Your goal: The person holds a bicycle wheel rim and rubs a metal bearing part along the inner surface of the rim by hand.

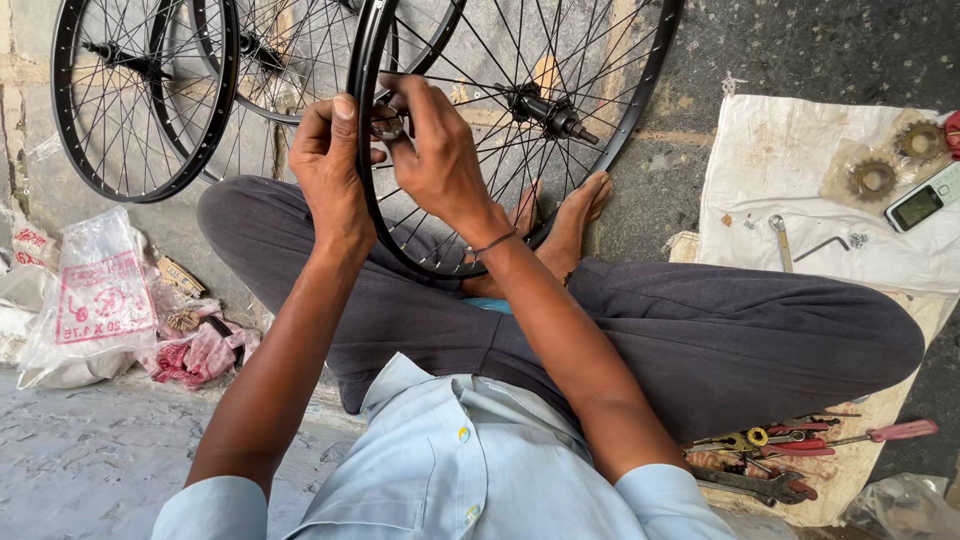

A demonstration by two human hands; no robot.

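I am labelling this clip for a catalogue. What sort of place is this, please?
Probably an informal bicycle repair spot on the ground. Both hands work at a spoked wheel, more wheels lean on the wall, and pliers and sprockets lie on cloths.

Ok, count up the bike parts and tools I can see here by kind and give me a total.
Spoked wheels: 3, one at the left hand and right hand, two against the wall
Sprockets: 2
Red-handled tools: 3 or so
Spanner: 1
Hex key: 1
Total: about 10
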